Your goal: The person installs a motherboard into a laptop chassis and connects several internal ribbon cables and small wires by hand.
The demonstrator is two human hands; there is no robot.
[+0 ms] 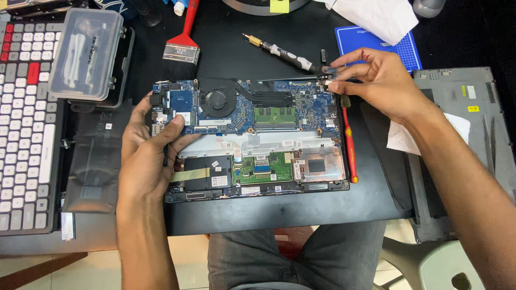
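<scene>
An opened laptop base [252, 188] lies on the black desk, its blue motherboard [279, 104] with a round fan [217, 100] and a green memory stick exposed. My left hand [148, 156] rests on the base's left side, thumb pressing the board's left edge. My right hand [376, 80] pinches a small dark part at the board's top right corner, next to the hinge. A red-handled screwdriver [350, 147] lies along the base's right edge, under that hand.
A black-and-grey screwdriver [282, 52] and a red-handled brush [183, 45] lie behind the laptop. A clear plastic case [86, 53] and a white keyboard [24, 129] sit at left. A grey laptop cover [473, 123], white tissue [400, 139] and a blue mat [376, 40] are at right.
</scene>
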